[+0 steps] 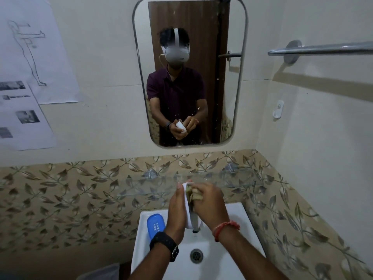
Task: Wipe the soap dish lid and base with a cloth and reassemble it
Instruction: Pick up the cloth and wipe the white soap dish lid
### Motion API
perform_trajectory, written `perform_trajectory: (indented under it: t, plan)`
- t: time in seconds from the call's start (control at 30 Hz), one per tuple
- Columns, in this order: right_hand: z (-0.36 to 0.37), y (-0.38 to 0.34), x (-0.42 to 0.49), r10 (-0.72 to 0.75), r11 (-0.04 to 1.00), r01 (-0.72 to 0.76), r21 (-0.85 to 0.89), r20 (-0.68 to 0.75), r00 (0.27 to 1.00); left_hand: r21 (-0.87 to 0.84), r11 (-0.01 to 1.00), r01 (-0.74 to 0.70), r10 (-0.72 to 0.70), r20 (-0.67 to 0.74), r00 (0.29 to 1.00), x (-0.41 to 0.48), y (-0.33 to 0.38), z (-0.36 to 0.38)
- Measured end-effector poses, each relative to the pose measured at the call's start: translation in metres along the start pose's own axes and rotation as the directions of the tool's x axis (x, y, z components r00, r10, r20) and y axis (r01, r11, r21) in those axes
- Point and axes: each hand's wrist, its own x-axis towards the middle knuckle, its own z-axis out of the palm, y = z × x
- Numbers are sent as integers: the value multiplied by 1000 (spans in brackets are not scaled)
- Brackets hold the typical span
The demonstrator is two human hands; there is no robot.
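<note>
My left hand [177, 209] grips a white oval soap dish part [188, 216], held on edge above the sink. Whether it is the lid or the base I cannot tell. My right hand [210, 205] presses a crumpled beige cloth [193, 194] into the hollow side of that white part. A blue soap dish part [155, 227] with a grid of drain slots lies flat on the sink's left rim, beside my left wrist. Much of the white part is hidden by my fingers.
The white sink [232, 257] has a metal drain [196, 255] in its bowl, and a tap spout shows under my hands. A glass shelf [141, 186] runs along the leaf-patterned tiles. Above hang a mirror [189, 77], a towel rail [323, 48] and paper sheets [26, 110].
</note>
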Motion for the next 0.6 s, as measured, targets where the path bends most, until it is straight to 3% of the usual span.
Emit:
perform_trajectory:
  t: [0.07,0.17,0.27,0.3,0.37,0.43,0.5,0.53,0.6]
  plan:
    - [5,-4,2,38,991,-34,129,-34,999,-31,999,16,-16,-9,1000,-3,1,0]
    - [7,-1,-10,-56,971,8,238,194,979,-108,991,75,-83,-76,994,0,3,-11]
    - [-1,13,-18,-112,994,104,43,476,872,-91,993,77,-86,-100,991,2,2,-20]
    - [-1,17,-16,-112,988,148,-38,479,870,-78,995,64,-72,-99,993,0,1,-20]
    - [2,16,-11,-99,987,133,-87,320,942,-78,995,68,-74,-76,994,-2,-2,-18]
    - [8,6,-5,-72,997,73,-32,47,996,-84,994,68,-69,-9,998,-4,-6,-12]
    - [14,-2,-3,-4,994,14,112,-86,996,-73,995,65,-65,10,998,-4,-6,-9]
    - [15,-4,-6,9,985,1,173,-57,998,-83,994,68,-69,-1,998,-2,-6,-12]
    - [16,0,-16,-44,977,13,214,141,989,-101,989,109,-113,-44,993,3,-2,-19]
